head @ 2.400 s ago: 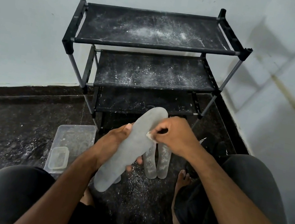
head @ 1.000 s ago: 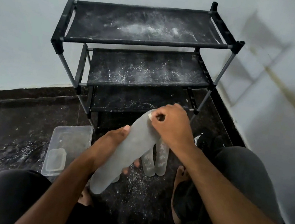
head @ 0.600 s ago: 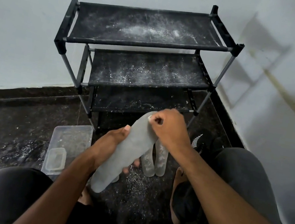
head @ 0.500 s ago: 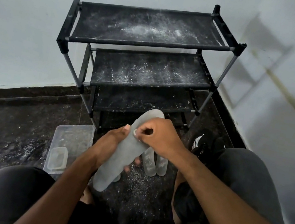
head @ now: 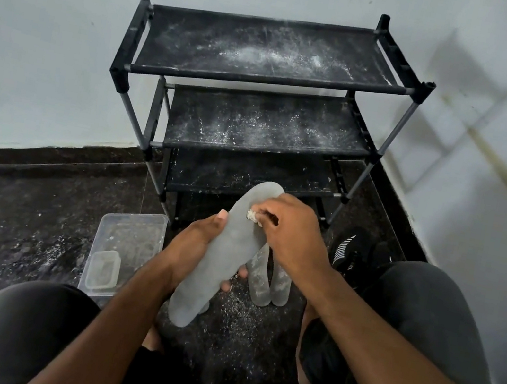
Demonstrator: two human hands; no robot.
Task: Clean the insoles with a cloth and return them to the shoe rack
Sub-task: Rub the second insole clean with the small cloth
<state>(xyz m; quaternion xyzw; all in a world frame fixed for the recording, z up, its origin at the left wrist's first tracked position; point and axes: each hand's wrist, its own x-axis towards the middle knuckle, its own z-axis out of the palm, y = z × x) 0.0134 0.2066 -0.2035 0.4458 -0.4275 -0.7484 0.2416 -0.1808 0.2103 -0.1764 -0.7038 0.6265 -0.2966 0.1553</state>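
Grey insole (head: 223, 256) tilts up mid-scene, gripped by the left hand (head: 193, 249) around its middle; the right hand (head: 292, 232) pinches a small cloth (head: 253, 216) against its upper part. Two more insoles (head: 270, 282) lie on the floor behind. Farther stands the dusty black rack (head: 267, 69); a clear tub (head: 124, 247) sits left, a black shoe (head: 348, 252) right.

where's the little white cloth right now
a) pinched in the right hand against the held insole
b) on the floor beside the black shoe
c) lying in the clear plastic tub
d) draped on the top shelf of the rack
a: the cloth shows as a small white wad at the fingertips of the right hand, pressed on the upper part of the insole that the left hand grips.
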